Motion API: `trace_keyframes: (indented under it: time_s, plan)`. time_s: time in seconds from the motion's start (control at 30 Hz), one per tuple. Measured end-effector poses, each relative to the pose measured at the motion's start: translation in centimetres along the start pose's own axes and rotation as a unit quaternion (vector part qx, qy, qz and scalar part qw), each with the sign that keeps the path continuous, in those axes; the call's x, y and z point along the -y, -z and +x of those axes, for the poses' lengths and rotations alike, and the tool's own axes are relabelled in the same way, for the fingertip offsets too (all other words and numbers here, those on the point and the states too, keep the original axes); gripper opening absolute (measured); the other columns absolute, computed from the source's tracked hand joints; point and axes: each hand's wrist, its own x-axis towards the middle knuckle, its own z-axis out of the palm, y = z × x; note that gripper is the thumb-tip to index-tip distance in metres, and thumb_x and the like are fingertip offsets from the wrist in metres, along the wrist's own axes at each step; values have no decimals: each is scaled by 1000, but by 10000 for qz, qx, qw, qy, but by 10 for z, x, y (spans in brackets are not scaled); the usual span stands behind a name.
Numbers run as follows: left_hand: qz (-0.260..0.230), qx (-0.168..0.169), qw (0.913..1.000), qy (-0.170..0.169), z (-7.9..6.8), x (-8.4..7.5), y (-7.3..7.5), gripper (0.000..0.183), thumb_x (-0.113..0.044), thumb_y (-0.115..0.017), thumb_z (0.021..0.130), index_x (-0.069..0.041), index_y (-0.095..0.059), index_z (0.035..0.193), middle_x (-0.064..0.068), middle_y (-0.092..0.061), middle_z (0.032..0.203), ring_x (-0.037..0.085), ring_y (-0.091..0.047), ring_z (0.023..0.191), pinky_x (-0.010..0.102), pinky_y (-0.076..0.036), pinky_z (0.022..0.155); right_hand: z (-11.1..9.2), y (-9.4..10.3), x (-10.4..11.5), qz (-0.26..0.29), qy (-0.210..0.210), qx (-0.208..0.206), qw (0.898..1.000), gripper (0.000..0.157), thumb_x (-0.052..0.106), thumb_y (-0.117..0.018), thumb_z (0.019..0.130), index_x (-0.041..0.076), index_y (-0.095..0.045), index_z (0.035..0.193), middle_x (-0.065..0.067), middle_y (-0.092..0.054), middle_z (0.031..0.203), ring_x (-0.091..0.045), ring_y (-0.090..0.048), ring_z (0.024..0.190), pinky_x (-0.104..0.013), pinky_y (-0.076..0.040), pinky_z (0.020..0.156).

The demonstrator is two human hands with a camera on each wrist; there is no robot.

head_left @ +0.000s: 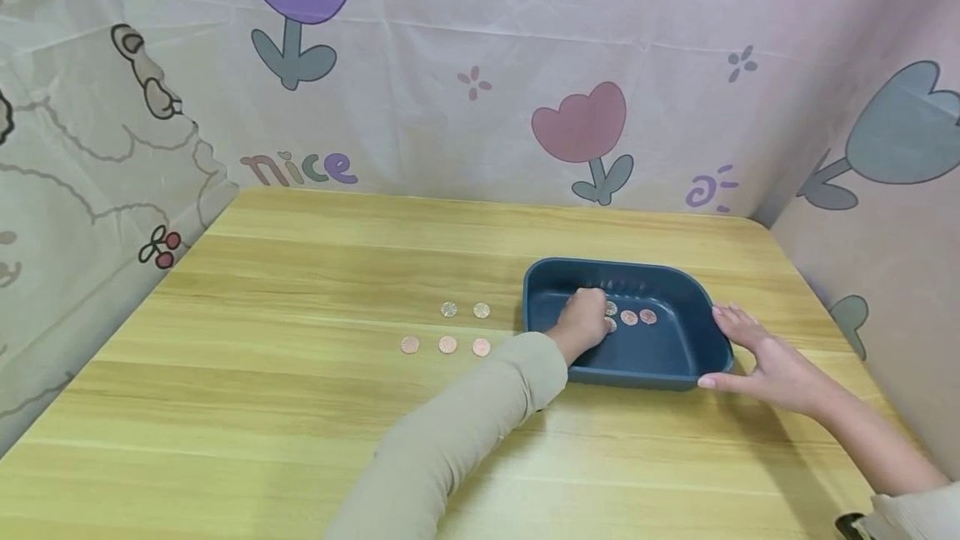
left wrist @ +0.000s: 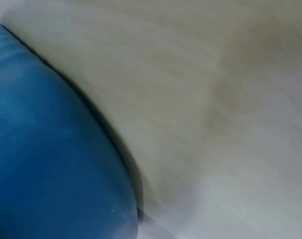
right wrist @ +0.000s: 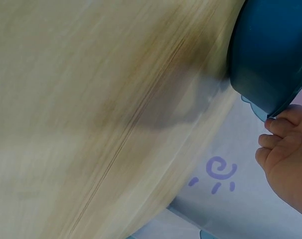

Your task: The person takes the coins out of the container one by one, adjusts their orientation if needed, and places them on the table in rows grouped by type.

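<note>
A dark blue plastic bin (head_left: pixel 660 348) sits toward the right of the table. In the head view my left hand (head_left: pixel 581 322) reaches over its near-left side, with curled fingers at a silvery coin (head_left: pixel 612 325) inside. Part of that coin is hidden by the fingers and thumb. Beside it lie another silvery coin (head_left: pixel 612 307) and two copper-coloured coins (head_left: pixel 628 317). My right hand (head_left: pixel 768 365) grips the bin's right end, thumb at the near corner and fingers on the right rim. The left wrist view catches only the bin's outer wall (left wrist: pixel 56 149) and table.
Left of the bin, two silvery coins (head_left: pixel 448 309) lie in a row on the wooden table (head_left: pixel 300 407). Several copper-coloured coins (head_left: pixel 447 345) form a row nearer me. A printed cloth (head_left: pixel 427 107) hangs behind the table and along both sides.
</note>
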Motion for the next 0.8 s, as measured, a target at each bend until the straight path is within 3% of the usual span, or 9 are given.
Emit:
trace_keyframes:
  time_s: [0.17, 0.4, 0.53, 0.63, 0.8]
  plan:
    - [311, 45, 9995, 64, 1, -2, -1, 14, -19, -66, 86, -11, -66, 74, 0, -63, 70, 9, -49, 60, 21, -40, 54, 0, 1, 0, 8, 59, -9, 10000, 101, 35, -77, 73, -8, -19, 143, -35, -16, 147, -50, -7, 138, -70, -12, 102]
    - [499, 110, 9986, 142, 0, -3, 0, 11, -21, -70, 84, -10, -70, 85, 0, -70, 87, 7, -59, 69, 20, -44, 55, -1, 1, 1, -51, -41, 33, 10000, 102, 36, -77, 73, -8, -18, 144, -35, -15, 147, -50, -7, 138, -71, -14, 100]
    - [454, 53, 9987, 207, -1, -3, 3, 14, -21, -71, 82, -10, -68, 74, 0, -69, 79, 8, -61, 66, 21, -45, 53, -1, 1, 1, -74, -112, 69, 9999, 102, 37, -76, 73, -7, -18, 144, -34, -14, 148, -50, -7, 138, -72, -16, 98]
    - [339, 54, 9992, 210, -3, -3, 5, 27, -21, -70, 83, -11, -60, 61, -1, -64, 66, 7, -54, 56, 20, -42, 49, -1, 1, 1, -74, -134, 77, 9999, 102, 37, -76, 73, -7, -18, 144, -34, -14, 148, -50, -7, 138, -72, -15, 99]
    - [-106, 43, 9997, -211, -10, 0, 11, 50, -15, -60, 91, -13, -36, 47, -3, -37, 45, 7, -36, 43, 17, -33, 43, 0, 2, 2, -62, -71, 68, 9999, 102, 37, -76, 73, -7, -18, 144, -35, -15, 147, -50, -8, 137, -72, -15, 99]
